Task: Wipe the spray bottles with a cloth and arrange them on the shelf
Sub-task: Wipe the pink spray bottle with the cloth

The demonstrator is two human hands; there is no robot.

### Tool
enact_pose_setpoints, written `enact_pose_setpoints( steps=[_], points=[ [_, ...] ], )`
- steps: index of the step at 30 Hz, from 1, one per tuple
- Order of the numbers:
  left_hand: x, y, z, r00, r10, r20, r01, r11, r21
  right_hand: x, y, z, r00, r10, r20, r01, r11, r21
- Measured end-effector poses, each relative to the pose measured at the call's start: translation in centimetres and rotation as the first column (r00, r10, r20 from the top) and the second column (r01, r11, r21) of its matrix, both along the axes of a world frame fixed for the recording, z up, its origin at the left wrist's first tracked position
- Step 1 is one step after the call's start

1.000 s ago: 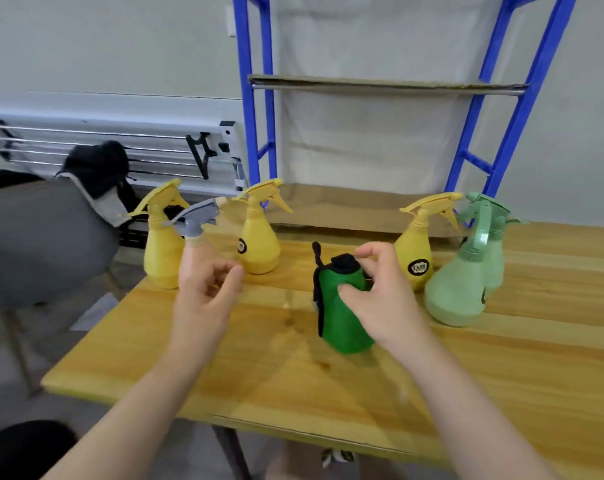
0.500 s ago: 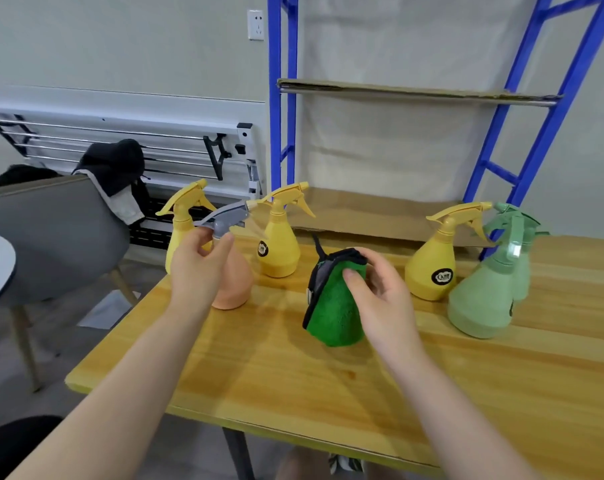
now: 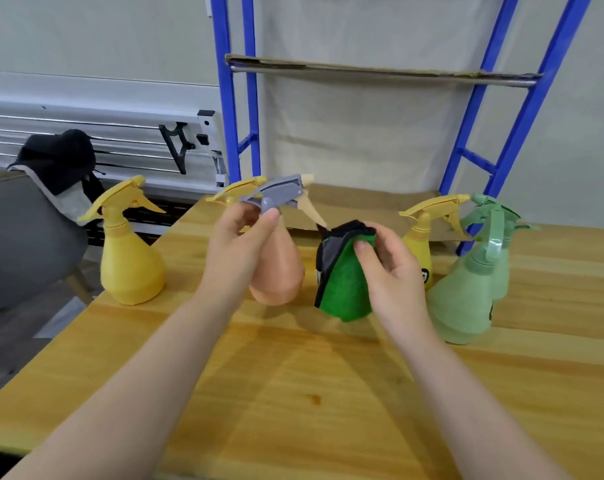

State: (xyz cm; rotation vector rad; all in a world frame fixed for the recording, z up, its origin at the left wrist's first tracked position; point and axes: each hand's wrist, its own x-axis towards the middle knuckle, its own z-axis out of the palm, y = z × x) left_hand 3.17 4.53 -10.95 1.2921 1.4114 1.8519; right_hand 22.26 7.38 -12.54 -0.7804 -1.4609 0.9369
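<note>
Gripping the peach bottle [image 3: 278,271] by its neck with my left hand [image 3: 239,242]; my right hand [image 3: 387,268] pinches the green cloth [image 3: 343,289]; the bottles' black labels are unreadable.

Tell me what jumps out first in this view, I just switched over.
The two hands at center: the left hand grips the neck of a peach spray bottle with a grey trigger head, and the right hand holds a green cloth right beside it. Yellow spray bottles and pale green spray bottles stand around them on the wooden table, with the blue shelf frame behind.
</note>
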Motion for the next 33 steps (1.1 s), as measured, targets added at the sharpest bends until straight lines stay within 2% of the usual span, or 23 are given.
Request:
enact_pose_setpoints(
  steps=[3, 8, 12, 14, 16, 18, 21, 23, 26, 29, 33],
  points=[
    [2.2, 2.5, -0.5, 0.995, -0.061, 0.074, 0.060, 0.998, 0.009, 0.1, 1.8, -0.3, 0.997, -0.061, -0.055, 0.061, 0.998, -0.001],
    [4.6, 4.2, -2.9, 0.975, -0.079, 0.209, 0.068, 0.996, 0.058, -0.6, 2.8, -3.2, 0.985, -0.168, -0.030, 0.167, 0.985, -0.043],
    [5.0, 4.3, -3.7, 0.943, -0.149, 0.296, 0.144, 0.989, 0.039, -1.0, 3.2, -3.8, 0.977, -0.211, -0.033, 0.208, 0.976, -0.071],
    [5.2, 4.2, -3.9, 0.949, -0.145, 0.279, 0.148, 0.989, 0.010, -1.0, 3.1, -3.6, 0.980, -0.183, -0.082, 0.169, 0.974, -0.153],
    [5.5, 4.0, -3.9, 0.963, -0.129, 0.238, 0.136, 0.991, -0.012, -1.1, 2.8, -3.4, 0.981, -0.086, -0.175, 0.041, 0.968, -0.247],
    [5.7, 4.0, -3.8, 0.976, -0.117, 0.184, 0.122, 0.992, -0.017, -1.3, 2.8, -3.3, 0.964, -0.057, -0.261, -0.023, 0.956, -0.294],
    [5.9, 3.8, -3.8, 0.985, -0.111, 0.134, 0.112, 0.994, -0.004, -1.4, 2.6, -3.2, 0.918, -0.093, -0.385, -0.027, 0.955, -0.295],
    [6.0, 3.6, -3.9, 0.986, -0.121, 0.115, 0.123, 0.992, -0.009, -1.3, 2.6, -3.1, 0.918, -0.109, -0.382, 0.010, 0.967, -0.254],
    [6.0, 3.5, -4.0, 0.977, -0.146, 0.155, 0.151, 0.988, -0.016, -1.3, 2.5, -3.5, 0.957, -0.114, -0.265, 0.073, 0.984, -0.161],
    [5.9, 3.6, -4.0, 0.955, -0.172, 0.242, 0.175, 0.985, 0.010, -1.4, 2.4, -4.2, 0.992, -0.124, 0.000, 0.124, 0.992, 0.016],
    [5.7, 3.7, -3.8, 0.954, -0.174, 0.244, 0.167, 0.985, 0.048, -0.9, 2.5, -4.2, 0.943, -0.097, 0.320, 0.069, 0.993, 0.097]
  ],
)
